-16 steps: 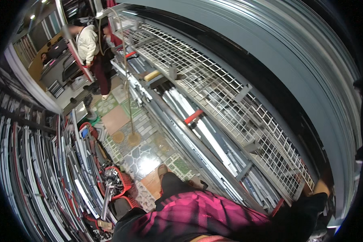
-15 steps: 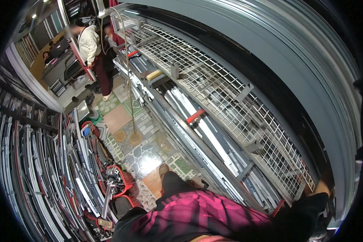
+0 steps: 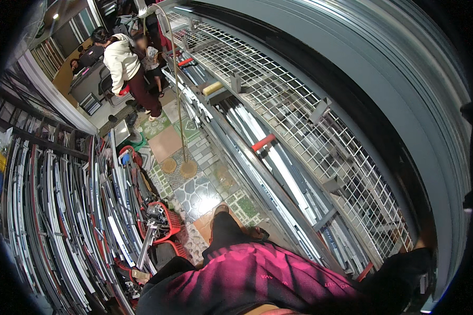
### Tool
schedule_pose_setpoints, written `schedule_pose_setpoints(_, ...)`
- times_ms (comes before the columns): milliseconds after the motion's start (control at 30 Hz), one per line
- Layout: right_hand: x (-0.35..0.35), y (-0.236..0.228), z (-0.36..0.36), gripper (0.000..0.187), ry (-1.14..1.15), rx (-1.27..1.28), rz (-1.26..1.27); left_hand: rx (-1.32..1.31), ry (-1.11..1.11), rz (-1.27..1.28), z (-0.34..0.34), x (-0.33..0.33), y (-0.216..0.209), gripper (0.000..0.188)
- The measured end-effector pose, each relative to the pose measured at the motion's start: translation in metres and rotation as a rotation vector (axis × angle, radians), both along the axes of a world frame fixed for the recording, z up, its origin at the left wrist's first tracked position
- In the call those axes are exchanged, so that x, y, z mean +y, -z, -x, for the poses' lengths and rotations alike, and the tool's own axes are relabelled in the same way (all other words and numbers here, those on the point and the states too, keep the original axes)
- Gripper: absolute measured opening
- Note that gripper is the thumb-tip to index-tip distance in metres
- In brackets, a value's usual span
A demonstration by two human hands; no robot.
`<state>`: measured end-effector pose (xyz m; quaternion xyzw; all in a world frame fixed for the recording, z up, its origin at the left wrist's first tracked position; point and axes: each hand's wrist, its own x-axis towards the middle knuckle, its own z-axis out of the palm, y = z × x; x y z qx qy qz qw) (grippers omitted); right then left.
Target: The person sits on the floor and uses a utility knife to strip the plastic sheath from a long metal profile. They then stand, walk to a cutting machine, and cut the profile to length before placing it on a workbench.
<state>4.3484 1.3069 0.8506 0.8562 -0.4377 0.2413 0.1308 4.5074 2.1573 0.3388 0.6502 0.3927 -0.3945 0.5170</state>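
My right arm, in a black sleeve, reaches out at the lower right to the storage rack. Only a small patch of my right hand (image 3: 420,243) or wrist shows past the cuff, in shadow. Its fingers are hidden, so whether they grip anything cannot be seen. Closest to it are the end of the wire mesh shelf (image 3: 320,152) and the long grey profiles (image 3: 404,68) stacked above. My left hand is out of view. Below the mesh, white and grey bars (image 3: 278,173) lie lengthwise on a lower level, near a red bracket arm (image 3: 263,143).
Upright profile lengths (image 3: 58,210) crowd the left side. Red baskets (image 3: 172,223) with metal parts stand on the patterned tile floor (image 3: 165,144). A person in a cream hoodie (image 3: 122,60) and a smaller person (image 3: 152,60) stand at the far end. A thin hose (image 3: 177,79) hangs down to the floor.
My view has turned slightly, shifting the scene to the right. Less skin shows at my right wrist. The smaller person has come into fuller view beside the one in the hoodie.
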Motion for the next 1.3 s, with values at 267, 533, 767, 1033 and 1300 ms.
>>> schedule_pose_setpoints(267, -0.001, 0.007, -0.004, 0.032, 0.012, -0.007, -0.004, 0.050, 0.024, -0.032, 0.002, 0.010, -0.016, 0.026)
schedule_pose_setpoints(533, -0.004, 0.007, -0.010, 0.033, 0.005, 0.002, -0.020, 0.060, 0.050, -0.024, 0.008, 0.011, -0.010, 0.027)
schedule_pose_setpoints(767, -0.007, 0.004, -0.014, 0.033, 0.010, 0.001, -0.031, 0.065, 0.081, -0.007, 0.010, 0.010, 0.000, 0.027)
schedule_pose_setpoints(1033, 0.002, 0.008, -0.019, 0.034, 0.010, -0.006, -0.027, 0.063, 0.115, 0.004, 0.000, 0.007, 0.015, 0.028)
schedule_pose_setpoints(1300, -0.003, 0.016, -0.023, 0.035, -0.010, -0.016, -0.027, 0.011, 0.212, 0.026, -0.020, -0.015, 0.035, 0.029)
